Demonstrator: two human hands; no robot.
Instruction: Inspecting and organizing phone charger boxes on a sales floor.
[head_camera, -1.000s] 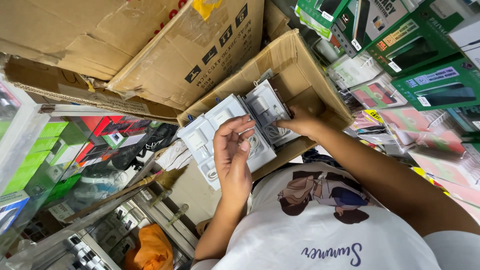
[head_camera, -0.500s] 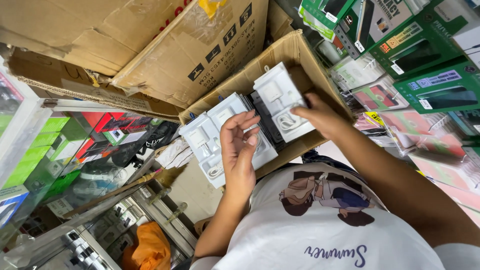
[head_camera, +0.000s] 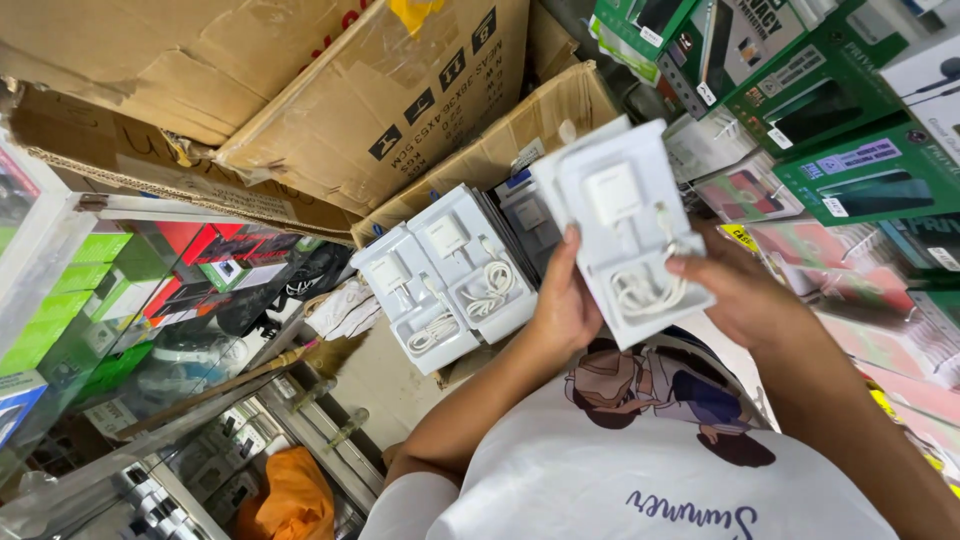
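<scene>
While both hands are raised in front of the chest, they grip a small stack of white charger packs (head_camera: 625, 225) between them. Left hand (head_camera: 562, 305): closed on the stack's left edge, thumb over the front face, fingers hidden behind. Right hand (head_camera: 745, 295): closed on the right edge, thumb tip on the lower right of the top pack. Top pack is a clear-fronted white tray showing a wall plug above a coiled white cable; it is tilted, lower end toward the person. How many packs are in the stack cannot be told; at least one more edge shows behind the top one.

Just left of the held stack, an open cardboard box (head_camera: 560, 115) holds further identical packs (head_camera: 445, 275), standing on edge in a row, two fronts facing the camera. Larger taped cartons (head_camera: 300, 90) are stacked above and to the left. Green retail boxes (head_camera: 860, 170) fill the shelving on the right. A broom (head_camera: 250, 385) lies below the open box, beside a glass display case (head_camera: 120, 300). White printed T-shirt (head_camera: 660, 470) fills the lower frame.
</scene>
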